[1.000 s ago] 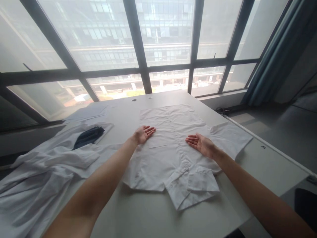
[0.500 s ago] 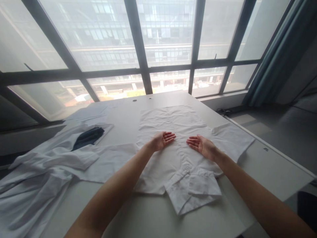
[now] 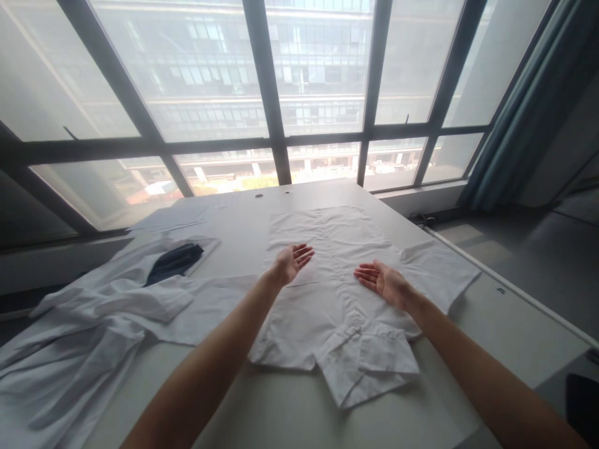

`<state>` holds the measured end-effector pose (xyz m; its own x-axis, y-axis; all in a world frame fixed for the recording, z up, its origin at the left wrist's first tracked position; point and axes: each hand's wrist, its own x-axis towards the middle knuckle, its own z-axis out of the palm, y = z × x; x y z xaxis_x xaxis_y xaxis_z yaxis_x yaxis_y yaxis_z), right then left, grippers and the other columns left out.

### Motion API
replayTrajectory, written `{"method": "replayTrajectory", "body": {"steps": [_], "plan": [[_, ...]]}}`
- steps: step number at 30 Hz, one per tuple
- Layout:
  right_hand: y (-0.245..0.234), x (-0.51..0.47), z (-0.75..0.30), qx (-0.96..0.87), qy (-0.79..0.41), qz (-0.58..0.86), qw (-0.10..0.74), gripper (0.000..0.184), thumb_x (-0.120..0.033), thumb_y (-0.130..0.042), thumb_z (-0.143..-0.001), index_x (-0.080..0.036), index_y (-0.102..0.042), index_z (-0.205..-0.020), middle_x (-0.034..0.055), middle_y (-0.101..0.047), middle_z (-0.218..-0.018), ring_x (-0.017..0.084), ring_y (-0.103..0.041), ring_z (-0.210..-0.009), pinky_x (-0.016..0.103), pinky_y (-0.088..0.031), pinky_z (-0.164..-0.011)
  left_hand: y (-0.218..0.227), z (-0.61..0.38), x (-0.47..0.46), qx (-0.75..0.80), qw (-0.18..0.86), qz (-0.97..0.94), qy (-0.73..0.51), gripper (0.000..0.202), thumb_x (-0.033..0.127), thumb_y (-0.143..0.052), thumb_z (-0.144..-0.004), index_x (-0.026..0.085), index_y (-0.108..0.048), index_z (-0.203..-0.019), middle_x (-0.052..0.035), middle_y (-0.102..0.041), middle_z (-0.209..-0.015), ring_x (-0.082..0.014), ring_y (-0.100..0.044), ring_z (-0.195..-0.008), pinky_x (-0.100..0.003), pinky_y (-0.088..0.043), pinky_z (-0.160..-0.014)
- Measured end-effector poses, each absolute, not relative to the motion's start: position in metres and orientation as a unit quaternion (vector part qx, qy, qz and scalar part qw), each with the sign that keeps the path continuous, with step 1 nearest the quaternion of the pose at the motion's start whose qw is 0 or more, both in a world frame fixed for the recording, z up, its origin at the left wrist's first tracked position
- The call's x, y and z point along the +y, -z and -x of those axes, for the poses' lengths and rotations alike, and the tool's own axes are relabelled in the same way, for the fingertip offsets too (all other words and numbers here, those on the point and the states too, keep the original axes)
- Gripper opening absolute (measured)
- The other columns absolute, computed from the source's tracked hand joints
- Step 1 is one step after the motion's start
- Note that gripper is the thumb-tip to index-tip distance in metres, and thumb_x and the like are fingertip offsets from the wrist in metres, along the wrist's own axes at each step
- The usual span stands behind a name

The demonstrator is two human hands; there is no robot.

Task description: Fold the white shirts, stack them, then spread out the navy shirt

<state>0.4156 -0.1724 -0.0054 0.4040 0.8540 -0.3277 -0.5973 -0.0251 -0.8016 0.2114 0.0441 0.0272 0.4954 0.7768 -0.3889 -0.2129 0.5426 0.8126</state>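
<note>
A white short-sleeved shirt (image 3: 309, 318) lies spread out on the white table (image 3: 281, 411), its collar toward me and its hem toward the window. Wrinkles run along its middle. Over the left half of the shirt is my left hand (image 3: 291, 263), palm turned up and fingers stretched out. My right hand (image 3: 384, 284) is over the right half, also palm up with fingers extended. Neither hand holds anything. Whether the backs of the hands touch the cloth I cannot tell.
Crumpled white cloth (image 3: 93, 318) is heaped at the left, with a dark folded piece (image 3: 174, 263) on it. Large framed windows (image 3: 322, 75) stand behind the table. A blue-grey curtain (image 3: 510, 112) hangs at the right, beyond the table's right edge.
My left hand has moved left, away from my right hand, which stays nearly in place. The shirt lies as before. The camera view has shifted slightly.
</note>
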Motion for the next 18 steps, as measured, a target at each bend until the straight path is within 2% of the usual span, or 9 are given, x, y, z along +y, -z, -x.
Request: {"method": "replayTrajectory", "body": {"steps": [2,5,8,9,11,14,18], "plan": [[0.007,-0.173,-0.416,-0.137,-0.527,0.482,0.686,0.031,-0.025,-0.042,-0.106,-0.006,-0.066,-0.105,0.0225,-0.074,-0.110,0.023,-0.075,-0.100,0.035,-0.059,-0.096,-0.017,-0.226,0.015,0.314,0.746,-0.538,-0.237,0.030,0.017,-0.041,-0.098,0.010,-0.065,-0.115,-0.0190,-0.071,-0.119,-0.0236,-0.074,-0.101,-0.037,-0.058,-0.094],[0.010,-0.173,-0.416,-0.144,-0.527,0.478,0.688,0.030,-0.025,-0.043,-0.105,-0.007,-0.067,-0.106,0.0217,-0.075,-0.109,0.023,-0.075,-0.101,0.035,-0.058,-0.098,0.000,-0.237,-0.015,0.247,0.485,-0.810,-0.218,0.032,0.025,-0.046,-0.097,0.015,-0.068,-0.119,-0.0155,-0.068,-0.129,-0.0271,-0.064,-0.123,-0.045,-0.047,-0.111],[0.011,-0.174,-0.419,-0.152,-0.530,0.476,0.685,0.030,-0.025,-0.041,-0.106,-0.009,-0.067,-0.108,0.0194,-0.076,-0.107,0.022,-0.075,-0.102,0.037,-0.057,-0.100,0.015,-0.234,-0.029,0.216,0.266,-0.919,-0.194,0.042,0.034,-0.056,-0.095,0.021,-0.063,-0.134,-0.0117,-0.051,-0.153,-0.0310,-0.037,-0.148,-0.053,-0.023,-0.124],[0.011,-0.173,-0.420,-0.155,-0.531,0.477,0.683,0.031,-0.026,-0.040,-0.106,-0.010,-0.067,-0.109,0.0188,-0.076,-0.107,0.022,-0.075,-0.103,0.038,-0.057,-0.101,0.018,-0.232,-0.031,0.210,0.214,-0.939,-0.171,0.049,0.040,-0.055,-0.096,0.022,-0.058,-0.141,-0.0115,-0.044,-0.159,-0.0320,-0.030,-0.151,-0.056,-0.018,-0.125],[0.008,-0.172,-0.422,-0.163,-0.534,0.475,0.679,0.032,-0.027,-0.040,-0.106,-0.011,-0.067,-0.111,0.0180,-0.076,-0.109,0.022,-0.074,-0.104,0.040,-0.055,-0.103,0.022,-0.229,-0.033,0.201,0.116,-0.965,-0.118,0.059,0.051,-0.049,-0.098,0.023,-0.048,-0.151,-0.0129,-0.034,-0.164,-0.0337,-0.025,-0.153,-0.061,-0.017,-0.123],[0.004,-0.163,-0.421,-0.192,-0.540,0.459,0.679,0.032,-0.030,-0.042,-0.105,-0.013,-0.068,-0.113,0.0158,-0.075,-0.117,0.022,-0.073,-0.109,0.042,-0.051,-0.107,0.023,-0.228,-0.033,0.196,0.083,-0.973,-0.090,0.066,0.058,-0.043,-0.099,0.024,-0.040,-0.156,-0.0146,-0.028,-0.166,-0.0343,-0.025,-0.153,-0.061,-0.017,-0.122],[0.003,-0.138,-0.414,-0.239,-0.576,0.415,0.663,0.040,-0.037,-0.036,-0.108,-0.012,-0.066,-0.118,0.0162,-0.072,-0.125,0.023,-0.070,-0.115,0.043,-0.048,-0.111,0.021,-0.228,-0.034,0.192,0.081,-0.973,-0.096,0.068,0.059,-0.041,-0.099,0.021,-0.041,-0.156,-0.0159,-0.029,-0.166,-0.0343,-0.024,-0.154,-0.060,-0.016,-0.122]]}}
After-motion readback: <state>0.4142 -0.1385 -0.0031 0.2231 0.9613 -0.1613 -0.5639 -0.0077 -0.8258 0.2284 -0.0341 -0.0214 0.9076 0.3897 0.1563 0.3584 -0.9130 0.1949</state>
